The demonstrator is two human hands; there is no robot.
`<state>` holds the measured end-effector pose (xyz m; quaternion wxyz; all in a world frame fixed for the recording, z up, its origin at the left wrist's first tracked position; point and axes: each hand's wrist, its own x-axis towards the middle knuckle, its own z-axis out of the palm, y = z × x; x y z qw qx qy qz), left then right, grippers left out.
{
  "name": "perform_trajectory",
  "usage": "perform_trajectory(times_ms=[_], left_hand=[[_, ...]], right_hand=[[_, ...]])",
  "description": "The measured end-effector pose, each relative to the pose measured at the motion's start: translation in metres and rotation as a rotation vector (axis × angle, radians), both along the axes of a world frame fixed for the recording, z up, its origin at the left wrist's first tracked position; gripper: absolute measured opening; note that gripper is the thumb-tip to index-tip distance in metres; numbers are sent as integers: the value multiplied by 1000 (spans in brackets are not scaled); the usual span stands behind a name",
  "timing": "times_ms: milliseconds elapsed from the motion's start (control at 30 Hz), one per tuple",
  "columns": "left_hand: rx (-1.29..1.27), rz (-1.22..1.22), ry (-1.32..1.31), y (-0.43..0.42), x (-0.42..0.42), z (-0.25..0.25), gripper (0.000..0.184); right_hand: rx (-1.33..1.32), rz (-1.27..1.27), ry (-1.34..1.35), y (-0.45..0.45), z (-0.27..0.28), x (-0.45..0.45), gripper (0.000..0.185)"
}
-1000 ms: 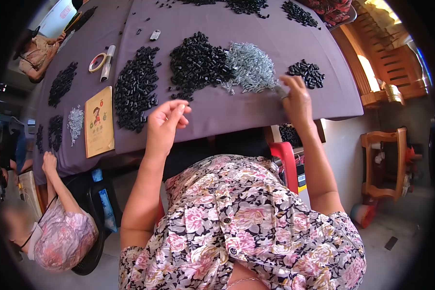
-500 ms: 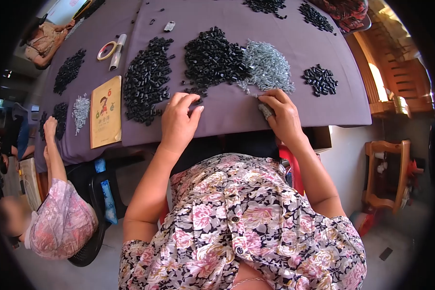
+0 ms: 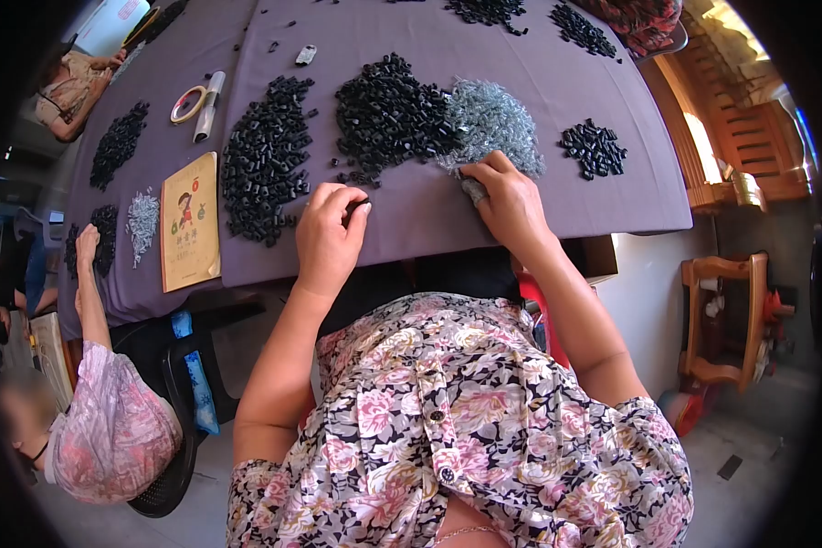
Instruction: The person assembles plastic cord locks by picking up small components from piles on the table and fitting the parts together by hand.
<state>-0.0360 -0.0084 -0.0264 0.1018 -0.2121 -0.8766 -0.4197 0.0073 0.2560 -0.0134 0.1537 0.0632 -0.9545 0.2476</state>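
My left hand (image 3: pixel 329 236) is closed in a pinch near the table's front edge, with a small black plastic piece (image 3: pixel 360 203) between thumb and fingertips. Just beyond it lies a large heap of black plastic pieces (image 3: pixel 395 114). At the near edge of a heap of small silvery pieces (image 3: pixel 495 119), my right hand (image 3: pixel 510 203) has its thumb and fingers pressed together. What those fingertips hold is too small to make out. A grey wrapping (image 3: pixel 474 190) covers one finger of that hand. A smaller black pile (image 3: pixel 593 149) sits to the right.
Another long black pile (image 3: pixel 267 160) lies left of the big heap. Beyond it are a yellow booklet (image 3: pixel 192 222), a tape roll (image 3: pixel 188 105) and a clear roll (image 3: pixel 209 107). A seated person (image 3: pixel 110 425) works at the left. A wooden chair (image 3: pixel 723 320) stands at right.
My right hand has shifted left, toward the big heaps, its fingers still pinched. The left hand keeps its pinch, with the black piece showing more clearly. The whole view has shifted slightly.
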Motion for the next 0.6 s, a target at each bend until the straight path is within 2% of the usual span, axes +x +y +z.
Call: perform_trajectory(times_ms=[100,333,400,533,600], left_hand=[[47,12,-20,1,0,2,10],[183,6,-78,-1,-3,-3,10],[166,-13,-71,6,-2,4,11],[96,-66,-27,21,-2,5,13],[-9,-71,70,25,-6,0,15]], right_hand=[[-29,-20,-81,2,1,-4,37],[-57,-10,-63,11,6,4,33],[-74,0,-103,10,12,4,32],[65,26,-111,7,14,-4,32],[105,43,-105,7,10,-9,32]])
